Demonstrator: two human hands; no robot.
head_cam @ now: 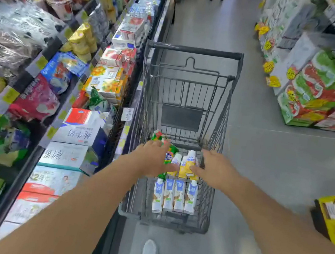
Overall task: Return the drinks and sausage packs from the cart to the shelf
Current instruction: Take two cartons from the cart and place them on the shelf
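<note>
Grey shop floor (265, 162) between stocked shelving (46, 79) and stacked cartons (329, 89).

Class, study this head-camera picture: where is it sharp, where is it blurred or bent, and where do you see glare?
Head view: sharpest at the centre, on the four white-and-blue drink cartons in the grey wire shopping cart; the clear plastic-wrapped packs on the left shelf are smeared and show white glare; the wide lens bends the shelf edges; lighting is even, with soft shadows.
</note>
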